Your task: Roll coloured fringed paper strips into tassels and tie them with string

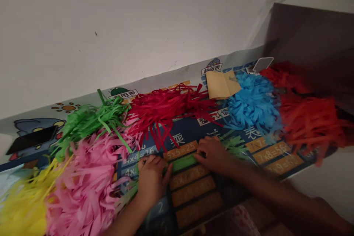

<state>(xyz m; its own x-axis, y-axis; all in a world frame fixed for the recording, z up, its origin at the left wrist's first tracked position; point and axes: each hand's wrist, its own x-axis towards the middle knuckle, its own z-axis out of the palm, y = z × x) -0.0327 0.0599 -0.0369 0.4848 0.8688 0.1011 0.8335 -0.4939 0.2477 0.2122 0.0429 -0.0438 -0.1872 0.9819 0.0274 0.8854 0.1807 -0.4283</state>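
A light green bundle of streamer strips (184, 163) stretches between my two hands, low over the desk mat. At its left part my left hand (153, 175) is closed, fingers curled round the strips. My right hand (212, 155) grips the bundle farther right, and loose light green ends (235, 145) fan out beyond it. Between the hands the strips lie flat and narrow. Just behind them rests a dark red streamer pom-pom (168, 107). A pink pom-pom (88, 188) lies to the left of my left hand.
The printed desk mat (196, 191) carries a green pom-pom (91, 121), a yellow one (30, 202), a blue one (253, 103) and orange-red ones (312, 121). A folded tan paper (222, 84) and a dark phone-like slab (31, 140) lie there too. A wall (124, 25) stands behind.
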